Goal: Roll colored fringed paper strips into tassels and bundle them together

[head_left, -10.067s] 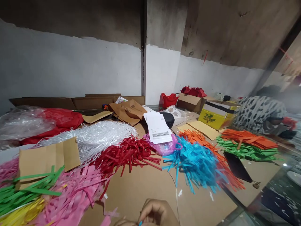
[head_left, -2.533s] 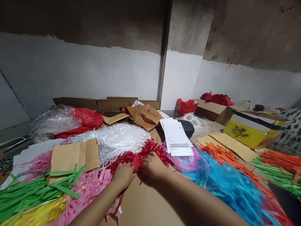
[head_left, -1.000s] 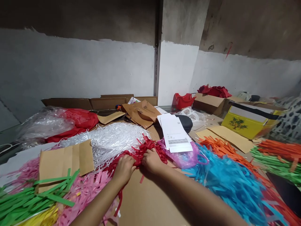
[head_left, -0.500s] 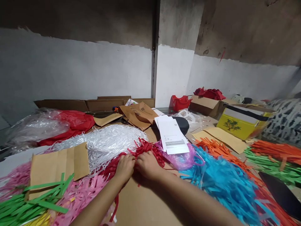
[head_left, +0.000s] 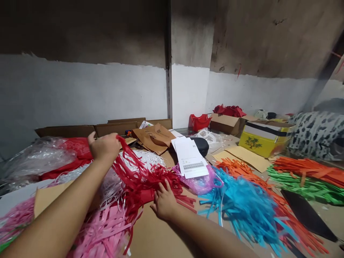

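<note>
Dark red strips (head_left: 150,179) lie in a loose heap in front of me on brown cardboard (head_left: 158,229). My left hand (head_left: 104,147) is raised at the heap's left, closed around a bunch of the red strips that trails down to the rest. On the near right part of the heap rests my right hand (head_left: 165,200), its fingers spread over the strips. Pink strips (head_left: 104,229) lie below my left forearm, and shiny white strips (head_left: 145,159) lie just behind the red ones.
White printed cards (head_left: 189,157) lie on a purple plastic bag (head_left: 199,184) behind my right hand. Blue strips (head_left: 244,204) spread to the right, beside orange strips (head_left: 271,186) and green strips (head_left: 309,186). A yellow box (head_left: 263,139) stands at the back right, a brown paper bag (head_left: 154,138) at the back.
My left hand has moved up and to the left, pulling a bunch of red strips with it. My right hand's fingers have spread on the heap. The view has shifted slightly.
</note>
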`<state>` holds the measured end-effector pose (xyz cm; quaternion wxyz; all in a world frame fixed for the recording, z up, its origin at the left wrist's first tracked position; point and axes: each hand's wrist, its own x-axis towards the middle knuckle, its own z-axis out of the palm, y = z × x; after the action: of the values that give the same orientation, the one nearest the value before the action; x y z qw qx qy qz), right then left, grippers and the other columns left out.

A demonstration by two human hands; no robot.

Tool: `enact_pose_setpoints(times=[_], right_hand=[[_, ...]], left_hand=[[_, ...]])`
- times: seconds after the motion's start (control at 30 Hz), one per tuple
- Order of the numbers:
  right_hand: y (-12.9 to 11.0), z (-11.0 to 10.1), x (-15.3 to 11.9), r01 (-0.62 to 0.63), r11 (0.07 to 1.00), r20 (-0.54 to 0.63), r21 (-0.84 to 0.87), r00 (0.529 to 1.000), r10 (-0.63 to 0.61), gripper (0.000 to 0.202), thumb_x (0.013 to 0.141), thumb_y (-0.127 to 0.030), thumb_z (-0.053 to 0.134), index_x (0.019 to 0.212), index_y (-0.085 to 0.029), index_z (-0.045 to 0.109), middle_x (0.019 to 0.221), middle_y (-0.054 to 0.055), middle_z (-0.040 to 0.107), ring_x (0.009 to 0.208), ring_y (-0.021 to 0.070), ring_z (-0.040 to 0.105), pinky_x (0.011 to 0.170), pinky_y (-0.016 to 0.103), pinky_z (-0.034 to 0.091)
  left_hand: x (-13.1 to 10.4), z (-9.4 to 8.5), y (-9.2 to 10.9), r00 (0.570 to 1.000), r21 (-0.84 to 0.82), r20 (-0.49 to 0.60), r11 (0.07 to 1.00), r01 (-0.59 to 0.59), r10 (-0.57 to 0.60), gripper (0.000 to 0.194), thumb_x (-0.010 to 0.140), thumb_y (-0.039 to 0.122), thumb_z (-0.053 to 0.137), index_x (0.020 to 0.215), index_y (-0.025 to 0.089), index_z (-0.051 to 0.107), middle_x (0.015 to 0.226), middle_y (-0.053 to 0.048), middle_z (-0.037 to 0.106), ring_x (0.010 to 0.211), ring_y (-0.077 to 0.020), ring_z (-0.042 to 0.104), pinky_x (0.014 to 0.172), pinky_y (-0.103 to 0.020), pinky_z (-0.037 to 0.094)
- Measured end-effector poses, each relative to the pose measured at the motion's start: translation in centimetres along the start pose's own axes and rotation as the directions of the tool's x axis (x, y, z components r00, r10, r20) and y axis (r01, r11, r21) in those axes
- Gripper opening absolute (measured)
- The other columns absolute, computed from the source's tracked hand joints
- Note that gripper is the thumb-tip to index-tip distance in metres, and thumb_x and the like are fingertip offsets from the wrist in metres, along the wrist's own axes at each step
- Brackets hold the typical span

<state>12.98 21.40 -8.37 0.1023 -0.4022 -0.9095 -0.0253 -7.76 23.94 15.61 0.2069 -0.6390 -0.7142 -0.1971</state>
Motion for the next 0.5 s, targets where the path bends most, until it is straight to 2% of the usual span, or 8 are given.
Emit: enact_pose_setpoints(times=[0.07, 0.1, 0.13, 0.2, 0.27, 0.37, 0.43, 0.5], right_hand=[[-0.8, -1.1, -0.4, -0.033, 0.999, -0.015, 0.031, 0.999, 0.033, 0.056, 0.098, -0.041, 0.054, 0.13, 0.004, 0.065, 0.127, 0.026, 0.068, 0.145, 0.042, 0.034, 0.124, 0.063, 0.007], [-1.5, -1.8, -1.0, -0.055, 0.997, -0.03, 0.049, 0.998, 0.056, 0.051, 0.098, -0.037, 0.054, 0.127, 0.004, 0.066, 0.128, 0.027, 0.067, 0.144, 0.0426, 0.035, 0.123, 0.064, 0.009], [-2.5, -2.5, -1.8, -0.076, 0.995, -0.052, 0.062, 0.995, 0.08, 0.048, 0.099, -0.035, 0.052, 0.126, 0.001, 0.067, 0.128, 0.026, 0.067, 0.143, 0.0426, 0.037, 0.121, 0.065, 0.014], [-5.1, -4.0, -4.0, -0.088, 0.983, -0.104, 0.163, 0.989, 0.106, 0.044, 0.099, -0.04, 0.051, 0.127, -0.01, 0.067, 0.126, 0.019, 0.069, 0.134, 0.0399, 0.048, 0.114, 0.063, 0.029], [-8.1, -5.3, -6.7, -0.016, 0.903, -0.125, 0.43, 0.989, 0.077, 0.046, 0.096, -0.048, 0.054, 0.134, -0.022, 0.061, 0.117, 0.01, 0.072, 0.115, 0.0319, 0.061, 0.101, 0.051, 0.046], [-11.5, -6.7, -9.6, 0.062, 0.541, -0.092, 0.839, 0.995, 0.029, 0.06, 0.085, -0.043, 0.069, 0.139, -0.024, 0.05, 0.11, 0.003, 0.071, 0.088, 0.0217, 0.065, 0.081, 0.032, 0.052], [-12.5, -6.9, -10.5, 0.02, 0.336, -0.037, 0.942, 0.998, 0.043, 0.064, 0.076, -0.033, 0.074, 0.135, -0.023, 0.051, 0.104, 0.001, 0.068, 0.081, 0.0189, 0.061, 0.077, 0.03, 0.051], [-12.9, -6.5, -10.9, -0.046, 0.128, 0.036, 0.991, 0.996, 0.08, 0.057, 0.068, -0.024, 0.076, 0.121, -0.02, 0.056, 0.094, -0.001, 0.063, 0.077, 0.0164, 0.057, 0.076, 0.029, 0.049]], left_hand=[[-2.3, -1.4, 1.7, 0.969, 0.09, 0.045, 0.965, -0.248, 0.245, 0.023, 0.102, 0.021, 0.047, 0.106, 0.01, 0.067, 0.102, -0.003, 0.07, 0.109, -0.02, 0.064, 0.11, -0.05, 0.036], [-3.9, -1.5, 2.8, 0.931, 0.122, 0.096, 0.924, -0.361, 0.351, 0.019, 0.098, 0.019, 0.052, 0.092, 0.014, 0.07, 0.09, -0.002, 0.072, 0.099, -0.0181, 0.066, 0.109, -0.045, 0.038], [-5.7, -1.5, 3.7, 0.893, 0.149, 0.129, 0.882, -0.448, 0.432, 0.021, 0.096, 0.014, 0.053, 0.089, 0.015, 0.072, 0.085, -0.002, 0.072, 0.094, -0.0184, 0.067, 0.109, -0.042, 0.039], [-9.6, -0.8, 5.0, 0.841, 0.196, 0.141, 0.818, -0.54, 0.522, 0.03, 0.094, 0.007, 0.046, 0.1, 0.014, 0.075, 0.088, -0.008, 0.075, 0.092, -0.0222, 0.068, 0.103, -0.039, 0.043], [-13.0, 0.0, 5.2, 0.829, 0.23, 0.128, 0.797, -0.558, 0.544, 0.035, 0.092, 0.004, 0.044, 0.096, 0.015, 0.076, 0.086, -0.01, 0.075, 0.089, -0.0269, 0.069, 0.091, -0.041, 0.05], [-17.0, 0.6, 4.4, 0.846, 0.249, 0.073, 0.812, -0.528, 0.528, 0.029, 0.086, 0.006, 0.05, 0.088, 0.017, 0.077, 0.08, -0.01, 0.072, 0.079, -0.0301, 0.069, 0.074, -0.042, 0.053], [-19.2, 0.7, 3.7, 0.853, 0.243, 0.027, 0.824, -0.512, 0.521, 0.027, 0.082, 0.008, 0.054, 0.09, 0.017, 0.078, 0.078, -0.008, 0.072, 0.077, -0.0294, 0.07, 0.071, -0.042, 0.054], [-21.6, 0.8, 3.2, 0.85, 0.229, -0.02, 0.83, -0.509, 0.526, 0.029, 0.079, 0.008, 0.055, 0.094, 0.016, 0.079, 0.079, -0.008, 0.072, 0.077, -0.0276, 0.07, 0.072, -0.041, 0.055]])
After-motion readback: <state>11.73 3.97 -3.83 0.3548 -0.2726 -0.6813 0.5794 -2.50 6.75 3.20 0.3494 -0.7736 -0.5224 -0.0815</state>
